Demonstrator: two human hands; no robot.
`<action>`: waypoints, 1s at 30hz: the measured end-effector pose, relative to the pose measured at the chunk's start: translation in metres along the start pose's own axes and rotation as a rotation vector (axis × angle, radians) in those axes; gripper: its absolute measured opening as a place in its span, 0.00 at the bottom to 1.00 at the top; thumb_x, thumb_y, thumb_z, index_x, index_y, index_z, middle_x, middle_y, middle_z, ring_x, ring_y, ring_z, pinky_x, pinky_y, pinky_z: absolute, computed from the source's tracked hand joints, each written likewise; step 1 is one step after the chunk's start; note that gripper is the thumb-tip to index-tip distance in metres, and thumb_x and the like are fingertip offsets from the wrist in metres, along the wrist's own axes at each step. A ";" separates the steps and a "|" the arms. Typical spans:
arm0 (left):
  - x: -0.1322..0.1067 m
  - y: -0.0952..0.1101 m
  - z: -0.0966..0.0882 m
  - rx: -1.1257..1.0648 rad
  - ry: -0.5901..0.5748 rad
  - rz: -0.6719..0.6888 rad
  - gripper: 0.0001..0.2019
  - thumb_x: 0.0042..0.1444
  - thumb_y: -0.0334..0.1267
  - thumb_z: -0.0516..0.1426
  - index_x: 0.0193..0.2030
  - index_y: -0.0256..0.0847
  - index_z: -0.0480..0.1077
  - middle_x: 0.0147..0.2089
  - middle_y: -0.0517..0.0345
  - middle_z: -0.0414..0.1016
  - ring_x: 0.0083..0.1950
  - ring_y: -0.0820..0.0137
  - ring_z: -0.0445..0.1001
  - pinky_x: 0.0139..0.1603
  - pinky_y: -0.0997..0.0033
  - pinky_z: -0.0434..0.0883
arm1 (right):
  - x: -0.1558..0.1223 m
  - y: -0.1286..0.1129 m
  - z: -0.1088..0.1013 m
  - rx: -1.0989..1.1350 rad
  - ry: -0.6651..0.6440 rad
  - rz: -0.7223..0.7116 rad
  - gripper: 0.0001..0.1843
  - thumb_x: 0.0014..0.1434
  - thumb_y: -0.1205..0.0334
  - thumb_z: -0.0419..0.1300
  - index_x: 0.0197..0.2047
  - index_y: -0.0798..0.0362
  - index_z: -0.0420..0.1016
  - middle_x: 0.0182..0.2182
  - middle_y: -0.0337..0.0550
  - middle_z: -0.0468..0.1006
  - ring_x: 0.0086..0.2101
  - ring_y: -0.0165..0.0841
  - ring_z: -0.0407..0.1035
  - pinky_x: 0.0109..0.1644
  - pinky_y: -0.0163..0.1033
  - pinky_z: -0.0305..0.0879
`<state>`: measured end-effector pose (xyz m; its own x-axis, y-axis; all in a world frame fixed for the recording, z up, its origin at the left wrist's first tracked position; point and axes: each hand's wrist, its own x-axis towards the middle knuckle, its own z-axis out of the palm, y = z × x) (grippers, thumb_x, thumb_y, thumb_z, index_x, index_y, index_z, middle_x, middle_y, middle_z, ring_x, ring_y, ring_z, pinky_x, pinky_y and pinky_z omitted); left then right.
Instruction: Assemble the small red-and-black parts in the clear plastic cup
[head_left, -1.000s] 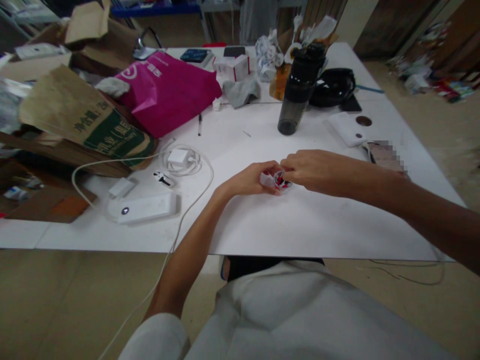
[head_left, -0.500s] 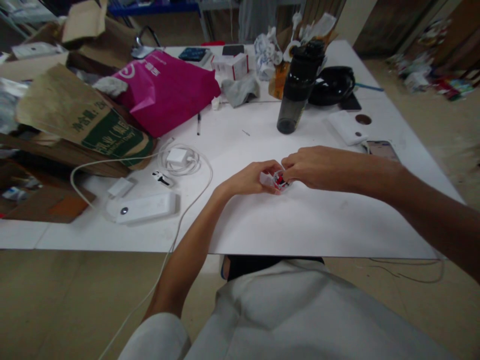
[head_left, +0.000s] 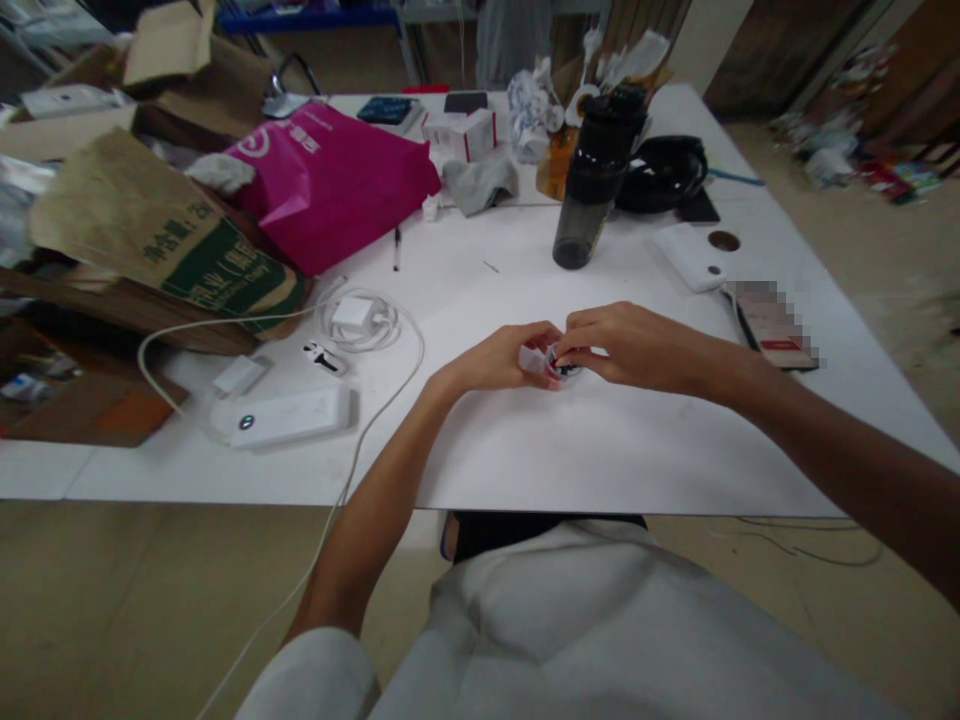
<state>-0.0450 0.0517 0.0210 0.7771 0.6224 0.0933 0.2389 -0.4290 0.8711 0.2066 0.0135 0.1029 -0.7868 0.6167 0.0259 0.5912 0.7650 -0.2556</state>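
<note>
My left hand is closed around a small clear plastic container, held a little above the white table. Dark and red bits show at the container's mouth, too small to name. Bent over that opening, my right hand has its thumb and fingertips pinched together at the bits. Whatever sits between those fingertips is hidden.
A dark water bottle stands beyond my hands. To the right lie a phone and a white device. On the left are a white power bank, a coiled cable, and a pink bag.
My right hand has turned and shifted slightly, its forearm lower, so more of the phone shows. Less red shows at the container's mouth. My left hand has stayed nearly still.
</note>
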 end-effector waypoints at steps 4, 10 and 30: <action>0.000 0.001 0.000 -0.030 -0.008 -0.009 0.24 0.57 0.44 0.77 0.58 0.44 0.80 0.56 0.53 0.87 0.59 0.59 0.83 0.67 0.55 0.74 | -0.006 0.001 -0.002 -0.066 -0.042 -0.014 0.16 0.76 0.71 0.61 0.48 0.48 0.92 0.43 0.47 0.89 0.39 0.38 0.79 0.44 0.42 0.64; -0.001 0.003 0.000 -0.027 -0.005 -0.026 0.24 0.57 0.44 0.77 0.58 0.44 0.80 0.56 0.54 0.88 0.58 0.58 0.83 0.66 0.55 0.75 | -0.011 0.002 -0.007 -0.122 -0.064 -0.029 0.14 0.77 0.67 0.61 0.47 0.47 0.91 0.45 0.49 0.87 0.40 0.40 0.76 0.43 0.43 0.61; 0.000 0.000 -0.001 -0.020 -0.014 -0.036 0.25 0.57 0.44 0.77 0.59 0.44 0.80 0.58 0.52 0.88 0.58 0.58 0.84 0.67 0.54 0.75 | -0.014 0.030 0.000 0.063 -0.017 -0.029 0.08 0.71 0.59 0.69 0.49 0.42 0.92 0.53 0.49 0.84 0.47 0.44 0.77 0.50 0.47 0.66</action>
<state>-0.0459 0.0521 0.0213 0.7764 0.6278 0.0551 0.2554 -0.3933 0.8832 0.2352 0.0283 0.0953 -0.8069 0.5904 0.0182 0.5558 0.7692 -0.3153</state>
